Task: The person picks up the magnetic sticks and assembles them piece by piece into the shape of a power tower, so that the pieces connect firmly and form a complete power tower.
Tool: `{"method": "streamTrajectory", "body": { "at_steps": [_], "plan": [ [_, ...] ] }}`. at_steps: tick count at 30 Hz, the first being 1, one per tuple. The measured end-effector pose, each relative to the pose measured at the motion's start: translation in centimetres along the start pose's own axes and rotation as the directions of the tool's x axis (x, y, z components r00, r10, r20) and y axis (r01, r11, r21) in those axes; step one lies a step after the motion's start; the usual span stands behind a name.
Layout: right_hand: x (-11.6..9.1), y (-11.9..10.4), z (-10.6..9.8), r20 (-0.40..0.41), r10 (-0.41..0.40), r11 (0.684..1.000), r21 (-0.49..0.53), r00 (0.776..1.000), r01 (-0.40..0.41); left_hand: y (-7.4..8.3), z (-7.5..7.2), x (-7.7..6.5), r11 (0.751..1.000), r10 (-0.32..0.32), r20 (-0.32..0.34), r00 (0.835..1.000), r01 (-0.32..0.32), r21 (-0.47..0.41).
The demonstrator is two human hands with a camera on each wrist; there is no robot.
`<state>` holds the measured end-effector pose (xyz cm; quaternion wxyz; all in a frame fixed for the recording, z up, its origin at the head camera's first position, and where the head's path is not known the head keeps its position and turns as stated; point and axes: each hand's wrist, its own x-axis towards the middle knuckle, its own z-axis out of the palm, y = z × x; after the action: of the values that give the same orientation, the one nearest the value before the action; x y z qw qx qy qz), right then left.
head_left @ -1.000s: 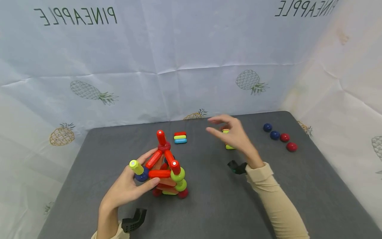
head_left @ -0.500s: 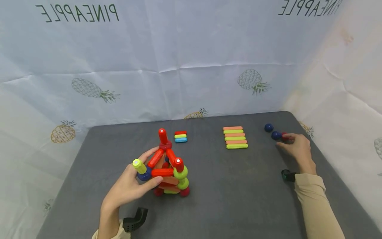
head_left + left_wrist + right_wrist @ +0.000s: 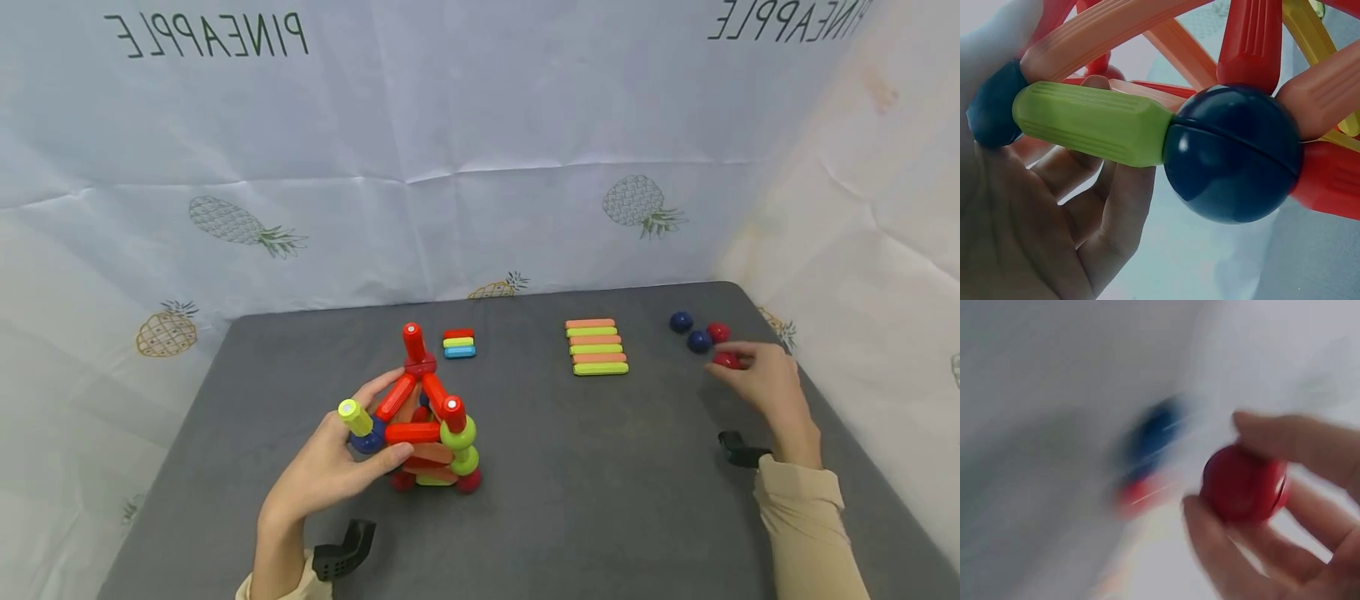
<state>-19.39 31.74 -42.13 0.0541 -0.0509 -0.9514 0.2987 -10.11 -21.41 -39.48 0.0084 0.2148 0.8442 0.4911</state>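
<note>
My left hand (image 3: 318,475) grips a frame built of magnetic rods and balls (image 3: 412,432) at the left of the table. Red, orange and lime rods join red, blue and lime balls in it, and upright rods top three corners. In the left wrist view my fingers curl behind a lime rod (image 3: 1091,122) beside a dark blue ball (image 3: 1233,154). At the far right my right hand (image 3: 772,387) pinches a red ball (image 3: 1241,484) between thumb and fingertips. The frame's far side is partly hidden.
Near the right hand lie two blue balls (image 3: 699,342) and another red ball (image 3: 718,332). A row of orange and lime rods (image 3: 596,348) lies right of the middle. Behind the frame are three short rods (image 3: 459,343), red, yellow and blue. A pineapple-print curtain (image 3: 420,233) hangs behind the table.
My right hand has gone from over the rod row to the balls on the right, and has taken hold of a red ball. My left hand keeps its hold on the frame.
</note>
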Motion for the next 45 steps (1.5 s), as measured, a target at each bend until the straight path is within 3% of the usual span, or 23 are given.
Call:
{"method": "streamTrajectory", "body": {
  "at_steps": [2, 3, 5, 7, 9, 10, 12, 15, 19, 21, 24, 29, 41, 45],
  "plan": [
    [-1.3, -4.8, -0.3, -0.090, -0.180, 0.974, 0.126, 0.979, 0.191, 0.0, 0.0, 0.0, 1.000, -0.001, -0.001, 1.000, 0.001, 0.002],
    [-2.1, -7.5, -0.4, -0.132, -0.269, 0.935, 0.203, 0.954, 0.291, 0.0, 0.0, 0.0, 1.000, -0.005, -0.002, 1.000, 0.005, 0.005],
    [-3.8, -12.8, -0.4, -0.187, -0.403, 0.806, 0.391, 0.896, 0.444, 0.1, 0.0, 0.0, 1.000, 0.001, -0.005, 1.000, -0.001, 0.018],
    [-5.4, -17.3, 0.1, -0.227, -0.528, 0.648, 0.516, 0.819, 0.560, 0.2, 0.0, 0.0, 0.999, 0.007, -0.011, 1.000, -0.007, 0.033],
    [-6.8, -20.9, 0.9, -0.244, -0.637, 0.517, 0.568, 0.731, 0.640, 0.3, 0.0, 0.1, 0.999, 0.017, -0.010, 1.000, -0.017, 0.038],
    [-7.4, -22.4, 1.4, -0.245, -0.680, 0.472, 0.576, 0.691, 0.668, 0.3, 0.1, 0.1, 0.999, 0.018, -0.007, 1.000, -0.018, 0.035],
    [-8.2, -24.7, 2.4, -0.256, -0.744, 0.412, 0.551, 0.617, 0.725, 0.3, 0.1, 0.2, 1.000, 0.015, -0.001, 1.000, -0.015, 0.022],
    [-8.9, -26.7, 3.5, -0.266, -0.789, 0.342, 0.559, 0.554, 0.756, 0.4, 0.2, 0.2, 1.000, 0.015, 0.011, 1.000, -0.015, 0.008],
    [-9.4, -27.6, 4.3, -0.238, -0.818, 0.328, 0.555, 0.524, 0.765, 0.4, 0.3, 0.4, 0.999, 0.035, 0.020, 0.999, -0.035, 0.000],
    [-9.6, -27.6, 4.5, -0.214, -0.820, 0.348, 0.549, 0.531, 0.760, 0.3, 0.3, 0.4, 0.999, 0.038, 0.025, 0.999, -0.037, -0.007],
    [-9.7, -27.3, 4.8, -0.191, -0.808, 0.380, 0.555, 0.558, 0.740, 0.3, 0.2, 0.4, 1.000, 0.025, 0.027, 0.999, -0.025, -0.004],
    [-9.8, -27.0, 4.9, -0.168, -0.789, 0.409, 0.573, 0.590, 0.710, 0.2, 0.2, 0.4, 1.000, 0.016, 0.029, 0.999, -0.016, -0.005],
    [-9.8, -26.8, 5.5, -0.168, -0.810, 0.422, 0.500, 0.563, 0.756, 0.0, 0.2, 0.4, 1.000, 0.013, 0.029, 0.999, -0.013, -0.024],
    [-9.9, -26.4, 5.3, -0.166, -0.801, 0.433, 0.503, 0.575, 0.748, 0.0, 0.3, 0.3, 1.000, 0.005, 0.025, 1.000, -0.004, -0.012]
  ]
}}
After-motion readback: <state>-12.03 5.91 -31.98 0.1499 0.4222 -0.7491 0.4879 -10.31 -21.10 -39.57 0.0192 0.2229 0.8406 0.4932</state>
